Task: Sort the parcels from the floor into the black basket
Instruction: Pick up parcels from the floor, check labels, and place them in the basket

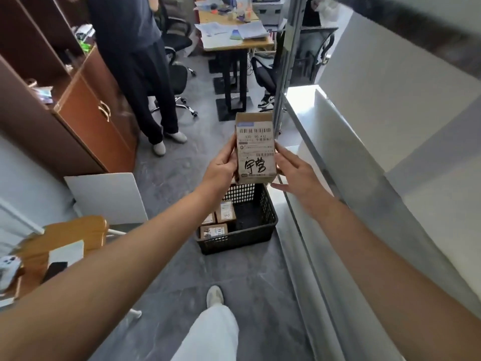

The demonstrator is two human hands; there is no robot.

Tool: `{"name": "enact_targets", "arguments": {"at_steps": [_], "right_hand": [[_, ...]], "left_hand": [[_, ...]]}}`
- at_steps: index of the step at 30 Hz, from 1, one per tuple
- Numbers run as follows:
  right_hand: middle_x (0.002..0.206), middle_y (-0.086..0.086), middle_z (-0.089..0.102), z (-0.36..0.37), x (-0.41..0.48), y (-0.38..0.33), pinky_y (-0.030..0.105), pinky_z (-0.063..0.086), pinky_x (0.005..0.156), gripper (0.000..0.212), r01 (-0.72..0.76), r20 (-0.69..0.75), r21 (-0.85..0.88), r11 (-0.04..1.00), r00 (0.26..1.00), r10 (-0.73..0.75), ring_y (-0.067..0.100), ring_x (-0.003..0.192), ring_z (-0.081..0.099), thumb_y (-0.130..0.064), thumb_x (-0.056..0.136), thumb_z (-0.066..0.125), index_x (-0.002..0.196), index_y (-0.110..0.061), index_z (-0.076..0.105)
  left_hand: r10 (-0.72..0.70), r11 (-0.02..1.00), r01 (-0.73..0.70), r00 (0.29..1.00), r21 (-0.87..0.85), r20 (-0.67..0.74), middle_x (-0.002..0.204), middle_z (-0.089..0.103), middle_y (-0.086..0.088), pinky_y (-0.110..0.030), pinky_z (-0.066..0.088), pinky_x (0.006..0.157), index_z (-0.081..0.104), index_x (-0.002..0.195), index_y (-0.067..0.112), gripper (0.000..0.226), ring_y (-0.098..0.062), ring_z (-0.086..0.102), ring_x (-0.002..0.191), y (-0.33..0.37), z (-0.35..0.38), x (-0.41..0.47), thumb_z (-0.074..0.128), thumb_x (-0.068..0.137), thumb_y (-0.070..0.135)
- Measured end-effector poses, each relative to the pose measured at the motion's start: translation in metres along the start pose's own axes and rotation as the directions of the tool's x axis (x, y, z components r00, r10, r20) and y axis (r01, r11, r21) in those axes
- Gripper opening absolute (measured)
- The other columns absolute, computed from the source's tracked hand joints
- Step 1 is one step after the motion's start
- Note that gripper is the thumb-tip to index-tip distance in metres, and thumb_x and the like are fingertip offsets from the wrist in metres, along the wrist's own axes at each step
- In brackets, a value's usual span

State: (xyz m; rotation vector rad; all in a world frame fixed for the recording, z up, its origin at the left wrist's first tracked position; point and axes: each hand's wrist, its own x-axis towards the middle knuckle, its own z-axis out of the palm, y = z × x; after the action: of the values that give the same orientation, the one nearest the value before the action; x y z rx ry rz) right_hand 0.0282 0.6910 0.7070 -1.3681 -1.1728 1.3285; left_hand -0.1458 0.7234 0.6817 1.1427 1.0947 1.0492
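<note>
I hold a brown cardboard parcel (255,148) upright in front of me, its white shipping label with barcodes and black handwriting facing me. My left hand (221,165) grips its left edge and my right hand (292,169) holds its right edge and underside. Directly below the parcel, on the grey floor, stands the black basket (256,230) with perforated walls. Three labelled brown parcels (220,221) lie in the basket's left half; its right half shows bare bottom.
A person in dark clothes (140,74) stands ahead on the left beside a brown cabinet (96,121). A white board (109,196) leans at the left. A wooden chair (62,246) stands near left. A white shelf unit (364,178) runs along the right. A desk (234,40) and office chairs fill the back.
</note>
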Motion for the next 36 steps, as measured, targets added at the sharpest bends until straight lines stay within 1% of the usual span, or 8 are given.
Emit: {"name": "enact_targets", "arguments": {"at_steps": [7,14,16,20,23,28,32,36], "right_hand": [[0.124,-0.002,0.066,0.03,0.086,0.007,0.043,0.054,0.094,0.037,-0.064,0.037,-0.03,0.997,0.997,0.065,0.018,0.117,0.06,-0.03,0.104,0.044,0.139,-0.039,0.049],[0.136,0.001,0.044,0.072,0.189,0.009,0.041,0.055,0.092,0.031,-0.037,0.043,-0.117,0.992,0.998,0.042,0.02,0.121,0.054,-0.047,0.099,0.044,0.126,-0.061,0.05],[0.133,0.002,0.042,0.077,0.214,0.007,0.042,0.056,0.093,0.031,-0.028,0.036,-0.124,0.992,0.999,0.033,0.022,0.12,0.055,-0.044,0.101,0.043,0.129,-0.055,0.052],[0.125,0.004,0.039,0.081,0.254,0.003,0.025,0.058,0.079,0.029,-0.024,0.041,-0.105,0.994,0.999,0.029,0.02,0.117,0.055,-0.035,0.104,0.042,0.129,-0.045,0.053],[0.127,0.005,0.04,0.076,0.274,0.008,0.017,0.055,0.071,0.031,-0.048,0.042,-0.099,0.994,0.998,0.052,0.018,0.115,0.056,-0.034,0.105,0.041,0.132,-0.041,0.054],[0.125,0.006,0.057,0.053,0.308,0.034,0.037,0.059,0.087,0.029,-0.088,0.079,-0.071,0.994,0.992,0.093,0.017,0.11,0.064,-0.036,0.102,0.047,0.127,-0.046,0.057],[0.118,0.003,0.067,0.03,0.34,0.061,0.03,0.061,0.072,0.027,-0.18,0.062,-0.054,0.982,0.981,0.184,0.01,0.092,0.072,-0.03,0.098,0.057,0.124,-0.025,0.061],[0.126,-0.003,0.062,0.012,0.371,0.11,0.035,0.062,0.077,0.039,-0.302,0.124,-0.064,0.951,0.943,0.308,0.01,0.095,0.072,-0.027,0.094,0.064,0.132,-0.029,0.055]], "left_hand": [[-0.056,0.998,0.054,0.997,-0.041,-0.045,0.144,0.053,0.001,-0.041,0.043,0.11,0.028,0.153,0.031,0.051,-0.017,0.053,0.13,-0.015,-0.042,0.061,0.033,0.106,0.013],[-0.113,0.994,0.113,0.988,-0.011,-0.104,0.147,0.046,-0.007,-0.039,0.051,0.102,0.029,0.151,0.017,0.052,-0.02,0.056,0.126,-0.015,-0.091,0.138,0.046,0.103,0.011],[-0.115,0.992,0.12,0.985,0.03,-0.131,0.148,0.04,-0.01,-0.044,0.051,0.102,0.02,0.154,0.025,0.067,-0.025,0.053,0.128,-0.015,-0.105,0.156,0.056,0.098,0.012],[-0.131,0.981,0.145,0.985,0.128,-0.112,0.139,0.045,-0.012,-0.044,0.05,0.102,0.003,0.154,0.041,0.095,-0.025,0.053,0.128,-0.011,-0.124,0.189,0.069,0.091,0.017],[-0.16,0.963,0.179,0.982,0.201,-0.104,0.144,0.046,-0.012,-0.049,0.043,0.109,0.013,0.15,0.048,0.093,-0.026,0.047,0.134,-0.012,-0.125,0.21,0.076,0.081,0.036],[-0.204,0.944,0.223,0.974,0.243,-0.103,0.13,0.053,-0.006,-0.029,0.047,0.096,0.012,0.154,0.034,0.091,-0.007,0.055,0.113,-0.031,-0.116,0.248,0.073,0.088,0.023],[-0.322,0.894,0.34,0.94,0.292,-0.108,0.132,0.054,-0.005,-0.039,0.043,0.105,0.011,0.152,0.039,0.101,-0.019,0.055,0.121,-0.058,-0.112,0.283,0.08,0.08,0.034],[-0.379,0.854,0.399,0.917,0.335,-0.127,0.133,0.055,0.001,-0.034,0.043,0.103,0.032,0.15,0.024,0.075,-0.016,0.054,0.122,-0.099,-0.099,0.319,0.072,0.088,0.027]]}}
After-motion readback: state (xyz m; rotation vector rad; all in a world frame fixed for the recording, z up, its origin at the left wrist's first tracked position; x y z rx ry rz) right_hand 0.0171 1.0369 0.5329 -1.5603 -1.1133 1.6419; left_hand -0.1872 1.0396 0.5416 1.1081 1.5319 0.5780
